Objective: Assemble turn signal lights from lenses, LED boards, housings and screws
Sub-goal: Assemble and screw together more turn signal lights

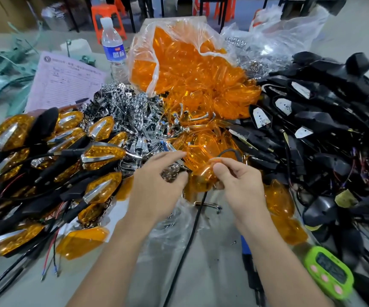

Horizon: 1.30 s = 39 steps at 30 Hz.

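Observation:
My left hand holds a small chrome reflector piece between thumb and fingers. My right hand pinches an orange lens just beside it, at the table's middle. Behind them lies a heap of orange lenses, partly in a clear bag. Chrome reflector parts pile up to the left of that. Black housings with wires fill the right side. Assembled turn signals with orange lenses and black stems lie stacked on the left.
A water bottle and a pink form sheet stand at the back left. A green timer sits at the lower right. A black cable runs down the grey table between my arms. A loose orange lens lies near the front left.

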### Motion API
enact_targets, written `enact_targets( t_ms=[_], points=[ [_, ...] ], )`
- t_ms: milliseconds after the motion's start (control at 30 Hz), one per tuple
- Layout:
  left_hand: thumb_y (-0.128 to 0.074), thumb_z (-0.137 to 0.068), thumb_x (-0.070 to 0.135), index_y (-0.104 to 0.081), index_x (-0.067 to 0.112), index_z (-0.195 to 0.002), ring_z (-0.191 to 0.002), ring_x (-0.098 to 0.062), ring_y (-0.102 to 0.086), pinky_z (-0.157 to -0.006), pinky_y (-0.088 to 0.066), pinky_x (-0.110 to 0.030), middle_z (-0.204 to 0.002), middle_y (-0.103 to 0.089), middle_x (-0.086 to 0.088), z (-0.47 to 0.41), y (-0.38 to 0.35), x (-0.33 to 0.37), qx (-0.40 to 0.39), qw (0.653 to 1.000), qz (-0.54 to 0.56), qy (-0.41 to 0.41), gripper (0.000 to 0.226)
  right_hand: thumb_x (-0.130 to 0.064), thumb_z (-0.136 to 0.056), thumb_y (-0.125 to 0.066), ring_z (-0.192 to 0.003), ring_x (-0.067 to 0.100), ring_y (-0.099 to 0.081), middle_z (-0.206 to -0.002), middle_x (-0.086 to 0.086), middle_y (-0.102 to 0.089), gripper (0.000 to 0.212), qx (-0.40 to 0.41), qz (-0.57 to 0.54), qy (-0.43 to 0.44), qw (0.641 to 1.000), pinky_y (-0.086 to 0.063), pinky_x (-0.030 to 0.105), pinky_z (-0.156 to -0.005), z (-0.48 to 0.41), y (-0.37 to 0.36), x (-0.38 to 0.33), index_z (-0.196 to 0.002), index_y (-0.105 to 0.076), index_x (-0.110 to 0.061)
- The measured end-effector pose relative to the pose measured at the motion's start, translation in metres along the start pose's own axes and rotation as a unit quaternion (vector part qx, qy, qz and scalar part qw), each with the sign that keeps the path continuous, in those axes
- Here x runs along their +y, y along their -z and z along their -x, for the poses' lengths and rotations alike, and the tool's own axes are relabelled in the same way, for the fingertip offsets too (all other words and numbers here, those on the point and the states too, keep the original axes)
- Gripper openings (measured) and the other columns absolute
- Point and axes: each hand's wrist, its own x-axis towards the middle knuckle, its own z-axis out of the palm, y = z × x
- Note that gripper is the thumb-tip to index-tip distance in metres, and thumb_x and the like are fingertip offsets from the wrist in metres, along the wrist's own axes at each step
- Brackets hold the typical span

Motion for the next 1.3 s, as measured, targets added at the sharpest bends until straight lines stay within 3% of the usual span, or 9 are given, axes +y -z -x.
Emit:
enact_targets(
  t_ms=[100, 233, 367, 500, 700, 833, 967, 1167, 1300],
  points=[
    [-0.074, -0.08, 0.035, -0.063, 0.052, -0.133, -0.113, 0.021, -0.055, -0.094, -0.041, -0.002, -0.117, -0.062, 0.043, 0.009, -0.012, 0.022, -0.066, 0.996, 0.058, -0.031, 0.056, -0.02, -0.101, -0.063, -0.088, 0.023, -0.075, -0.093, 0.004, -0.08, 0.022, -0.036, -0.081, -0.04, 0.995, -0.061, 0.044, -0.079, -0.006, 0.007, -0.005, -0.096, -0.082, -0.029],
    [-0.083, -0.085, 0.013, -0.071, 0.038, -0.129, -0.102, 0.009, -0.069, -0.086, -0.052, -0.009, -0.105, -0.075, 0.023, 0.003, -0.021, 0.03, -0.093, 0.979, 0.172, 0.057, 0.052, -0.021, -0.103, -0.06, -0.095, 0.042, -0.071, -0.095, 0.015, -0.078, 0.022, -0.092, -0.079, -0.027, 0.992, -0.06, 0.056, -0.085, -0.013, 0.02, -0.009, -0.098, -0.081, -0.023],
    [-0.078, -0.08, 0.001, -0.075, 0.019, -0.111, -0.086, -0.016, -0.078, -0.072, -0.062, -0.027, -0.097, -0.081, -0.001, -0.002, -0.02, 0.031, -0.098, 0.908, 0.375, 0.161, 0.036, -0.023, -0.095, -0.065, -0.09, 0.028, -0.073, -0.104, 0.014, -0.077, 0.023, -0.204, -0.178, -0.077, 0.959, -0.061, 0.037, -0.079, -0.011, 0.037, -0.014, -0.11, -0.078, -0.011],
    [-0.073, -0.069, 0.007, -0.067, 0.006, -0.121, -0.08, -0.02, -0.077, -0.065, -0.062, -0.027, -0.092, -0.079, -0.008, 0.0, -0.03, 0.038, -0.07, 0.825, 0.513, 0.227, 0.052, 0.022, -0.077, -0.064, -0.09, 0.015, -0.072, -0.106, 0.011, -0.079, 0.05, -0.225, -0.157, -0.019, 0.961, -0.056, 0.023, -0.076, -0.002, 0.039, -0.015, -0.116, -0.072, -0.008],
    [-0.071, -0.073, 0.012, -0.064, 0.008, -0.13, -0.079, -0.016, -0.076, -0.061, -0.06, -0.025, -0.1, -0.079, -0.009, 0.017, -0.047, 0.051, -0.055, 0.781, 0.569, 0.253, 0.058, 0.025, -0.074, -0.071, -0.087, 0.017, -0.073, -0.098, 0.011, -0.08, 0.049, -0.175, -0.146, 0.014, 0.974, -0.061, 0.033, -0.079, 0.011, 0.039, -0.013, -0.107, -0.077, -0.011],
    [-0.068, -0.077, 0.017, -0.071, 0.012, -0.116, -0.076, -0.014, -0.076, -0.06, -0.059, -0.023, -0.096, -0.08, -0.007, 0.026, -0.048, 0.056, -0.063, 0.778, 0.575, 0.243, 0.039, 0.014, -0.062, -0.08, -0.078, 0.019, -0.072, -0.09, 0.011, -0.08, 0.044, -0.129, -0.164, -0.01, 0.978, -0.059, 0.027, -0.07, 0.019, 0.045, -0.012, -0.093, -0.08, -0.017],
    [-0.067, -0.081, 0.014, -0.074, 0.011, -0.107, -0.079, -0.015, -0.075, -0.066, -0.06, -0.023, -0.095, -0.079, -0.007, 0.027, -0.037, 0.057, -0.048, 0.787, 0.568, 0.236, 0.027, 0.02, -0.073, -0.076, -0.076, 0.015, -0.074, -0.082, 0.006, -0.079, 0.043, -0.095, -0.178, -0.069, 0.977, -0.057, 0.021, -0.069, 0.023, 0.05, -0.015, -0.081, -0.083, -0.022],
    [-0.066, -0.093, -0.006, -0.08, 0.024, -0.096, -0.081, -0.012, -0.075, -0.07, -0.061, -0.023, -0.091, -0.08, 0.0, 0.036, -0.03, 0.055, -0.001, 0.897, 0.39, 0.21, 0.033, 0.012, -0.087, -0.069, -0.077, 0.017, -0.07, -0.088, 0.006, -0.077, 0.034, -0.131, -0.162, -0.098, 0.973, -0.059, 0.028, -0.076, 0.023, 0.064, -0.027, -0.105, -0.078, -0.016],
    [-0.063, -0.091, -0.01, -0.082, 0.032, -0.09, -0.086, -0.015, -0.077, -0.076, -0.062, -0.025, -0.091, -0.081, -0.002, 0.041, -0.032, 0.059, -0.01, 0.913, 0.356, 0.197, 0.046, 0.013, -0.089, -0.066, -0.069, 0.023, -0.067, -0.084, 0.014, -0.072, 0.036, -0.118, -0.161, -0.084, 0.976, -0.06, 0.028, -0.069, 0.029, 0.061, -0.031, -0.113, -0.075, -0.013]
  ],
)
